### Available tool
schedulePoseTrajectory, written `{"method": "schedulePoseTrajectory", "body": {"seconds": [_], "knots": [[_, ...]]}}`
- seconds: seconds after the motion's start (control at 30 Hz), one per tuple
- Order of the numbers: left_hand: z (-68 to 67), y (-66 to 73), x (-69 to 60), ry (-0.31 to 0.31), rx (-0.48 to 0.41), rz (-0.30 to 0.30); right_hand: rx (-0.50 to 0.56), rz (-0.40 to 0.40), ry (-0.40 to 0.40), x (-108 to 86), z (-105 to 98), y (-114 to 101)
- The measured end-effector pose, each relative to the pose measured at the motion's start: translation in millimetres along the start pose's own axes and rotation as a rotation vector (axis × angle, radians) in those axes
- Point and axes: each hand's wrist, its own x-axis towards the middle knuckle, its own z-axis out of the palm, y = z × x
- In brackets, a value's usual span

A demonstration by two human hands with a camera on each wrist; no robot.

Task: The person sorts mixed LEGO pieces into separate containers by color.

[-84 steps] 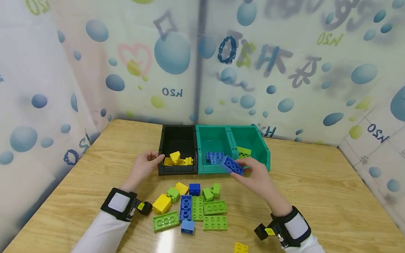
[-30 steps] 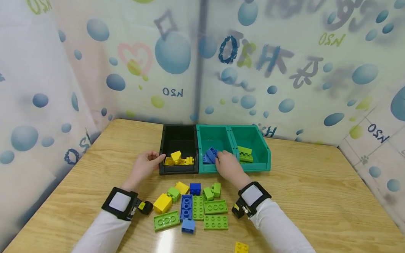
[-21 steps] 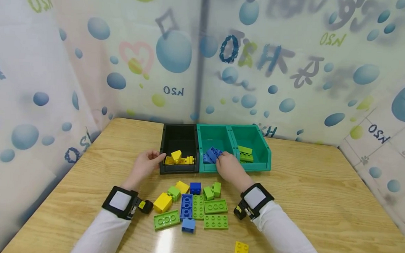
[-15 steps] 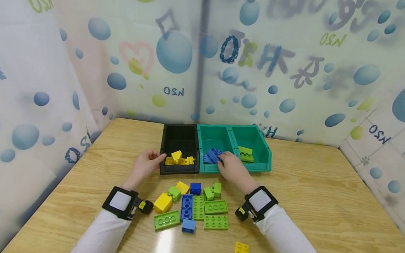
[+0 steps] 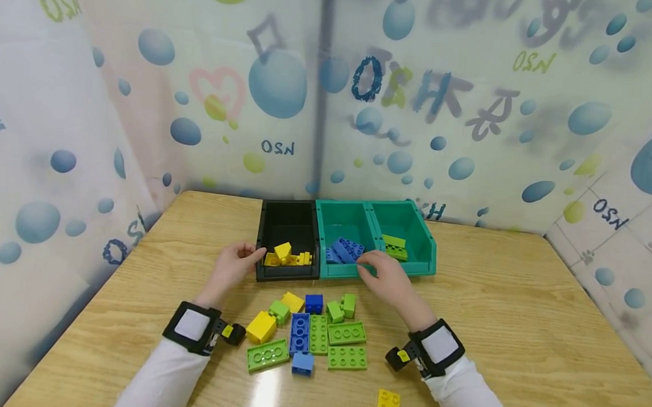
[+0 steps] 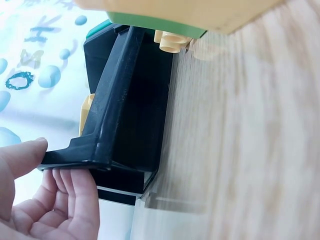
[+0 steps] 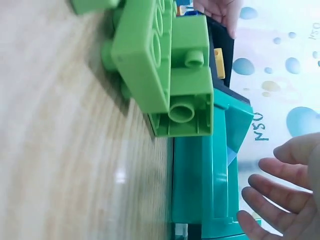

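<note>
My left hand [image 5: 233, 269] pinches the left rim of the black bin [image 5: 288, 275], thumb on one side and fingers on the other, as the left wrist view also shows. Yellow bricks [image 5: 282, 252] lie in that bin. My right hand [image 5: 390, 284] is over the front edge of the middle teal bin [image 5: 338, 272], with nothing between thumb and fingers. Blue bricks [image 5: 348, 249] lie in the middle bin, one tilted on the others. In the right wrist view the fingers of my right hand [image 7: 287, 192] are spread and slightly bent beside the teal bin [image 7: 192, 185].
Green bricks [image 5: 395, 247] lie in the right teal bin [image 5: 432, 258]. In front of the bins is a group of loose green, blue and yellow bricks, including a blue one [image 5: 299, 333] and a green one [image 5: 347, 358]. A yellow brick [image 5: 388, 405] lies apart, nearer the front.
My right hand has put the blue brick it held in the middle bin, let go and drawn back to the right. My left hand has stayed on the black bin's rim.
</note>
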Motion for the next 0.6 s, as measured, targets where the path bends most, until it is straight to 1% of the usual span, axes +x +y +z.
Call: {"method": "schedulePoseTrajectory", "body": {"seconds": [0.23,0.33,0.43,0.5,0.6], "knots": [[0.7,-0.7,-0.3,-0.001,0.007,0.002,0.054,-0.005,-0.033,-16.6,-4,-2],[1.1,-1.2,-0.4,-0.002,-0.001,0.004,0.065,0.015,-0.092,-23.4,-6,-2],[1.2,-1.7,0.0,0.003,-0.010,0.008,0.067,0.050,-0.179,-29.7,-8,-4],[1.1,-2.0,0.1,0.005,-0.013,0.011,0.062,0.059,-0.228,-33.1,-8,-5],[1.1,-1.9,-0.1,0.007,-0.012,0.015,0.060,0.050,-0.268,-36.9,-8,-6]]}}
